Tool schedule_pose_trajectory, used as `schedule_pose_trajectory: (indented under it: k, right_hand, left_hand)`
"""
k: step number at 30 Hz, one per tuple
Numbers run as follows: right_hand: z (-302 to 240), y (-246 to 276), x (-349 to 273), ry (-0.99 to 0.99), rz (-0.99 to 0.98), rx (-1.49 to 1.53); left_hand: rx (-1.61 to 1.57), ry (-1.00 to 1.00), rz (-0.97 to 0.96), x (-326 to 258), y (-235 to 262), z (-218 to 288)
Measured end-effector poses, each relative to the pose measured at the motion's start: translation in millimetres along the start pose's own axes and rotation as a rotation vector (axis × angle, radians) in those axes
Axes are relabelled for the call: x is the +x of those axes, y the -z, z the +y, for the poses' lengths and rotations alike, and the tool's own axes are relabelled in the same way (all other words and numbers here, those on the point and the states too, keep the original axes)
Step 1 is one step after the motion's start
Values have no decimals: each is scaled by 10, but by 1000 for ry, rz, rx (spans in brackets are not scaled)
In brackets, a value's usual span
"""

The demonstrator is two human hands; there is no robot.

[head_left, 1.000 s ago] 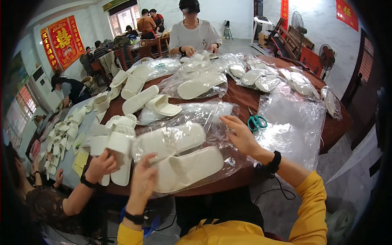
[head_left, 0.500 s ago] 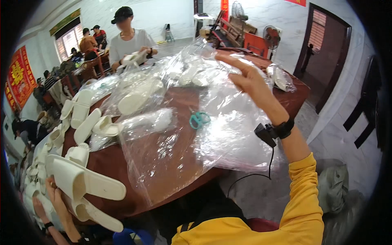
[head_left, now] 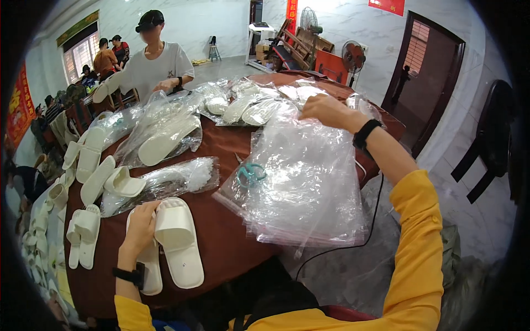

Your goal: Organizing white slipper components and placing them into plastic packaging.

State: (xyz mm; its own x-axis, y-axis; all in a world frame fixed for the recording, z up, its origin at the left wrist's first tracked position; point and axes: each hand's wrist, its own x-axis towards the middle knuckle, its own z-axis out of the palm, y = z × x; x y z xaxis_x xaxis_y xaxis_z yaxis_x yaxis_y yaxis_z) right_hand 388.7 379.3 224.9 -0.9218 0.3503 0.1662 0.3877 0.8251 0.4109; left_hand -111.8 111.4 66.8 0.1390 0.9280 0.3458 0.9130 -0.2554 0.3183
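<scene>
Here the left hand point(head_left: 141, 226) presses a white slipper point(head_left: 178, 240); the right hand's point(head_left: 327, 112) grip pinches clear bags point(head_left: 303, 182).

slippers point(head_left: 178, 243): white, matt, soft foam-like plastic with fine ribbing on the strap; left hand point(head_left: 141, 225) rests on them
bags point(head_left: 309, 182): thin clear plastic film, glossy, crinkled, catching light; right hand point(head_left: 326, 110) pinches the top edge
table point(head_left: 221, 243): dark reddish-brown covering, smooth, low sheen
scissors point(head_left: 251, 174): teal plastic handles, glossy
sleeves point(head_left: 411, 243): yellow knitted cloth, matt
wristbands point(head_left: 365, 133): black, matt
floor point(head_left: 469, 215): pale polished stone tile
</scene>
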Motion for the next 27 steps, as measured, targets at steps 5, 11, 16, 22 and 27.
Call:
schedule_pose_trajectory:
  k: [5,11,16,22,27]
  right_hand:
    - [86,-763,-232,92,-20,-205]
    - [-226,-569,-346,-306,14,-287]
    - [-1513,-243,-200,-306,47,279]
    - [-1574,-497,-838,-193,-414,246]
    - [-1086,-524,-1032,-169,-533,255]
  left_hand:
    - [83,23,124,-175,158,655]
    - [-113,-154,-127,-269,202,1295]
    - [-11,-176,-207,-308,29,1424]
    - [104,-116,-191,-550,-46,1269]
    - [107,31,-121,-792,-55,1128]
